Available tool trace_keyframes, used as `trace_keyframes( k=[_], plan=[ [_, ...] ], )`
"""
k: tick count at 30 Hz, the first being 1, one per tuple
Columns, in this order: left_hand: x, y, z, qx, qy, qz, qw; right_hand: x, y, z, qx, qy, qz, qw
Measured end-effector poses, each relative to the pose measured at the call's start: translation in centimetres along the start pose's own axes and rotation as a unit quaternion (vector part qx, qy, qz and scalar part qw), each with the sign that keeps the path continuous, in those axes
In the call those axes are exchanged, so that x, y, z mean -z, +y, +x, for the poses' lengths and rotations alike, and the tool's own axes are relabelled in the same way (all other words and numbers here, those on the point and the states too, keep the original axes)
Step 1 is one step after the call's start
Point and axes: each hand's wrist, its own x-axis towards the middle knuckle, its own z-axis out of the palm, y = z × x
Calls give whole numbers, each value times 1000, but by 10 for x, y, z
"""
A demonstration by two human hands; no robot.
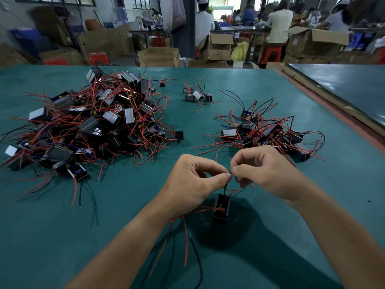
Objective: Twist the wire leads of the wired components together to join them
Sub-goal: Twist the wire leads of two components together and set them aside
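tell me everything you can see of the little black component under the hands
The component is a small black box, plastic-looking, with an orange spot on its face. It sits nearly upright below the left hand and right hand, over the green mat; whether it rests there is unclear. A dark lead rises from its top to where both hands pinch it; red leads trail leftward.

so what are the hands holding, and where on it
The left hand and right hand both pinch the wire leads at their tips, just above the black component.
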Motion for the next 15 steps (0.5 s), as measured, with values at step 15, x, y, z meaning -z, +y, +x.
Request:
trace_keyframes(
  k=[15],
  plan=[
    [0, 2, 1, 69, -15, -93, 993, 8, 0, -3, -27, -60, 144, 987]
  ],
)
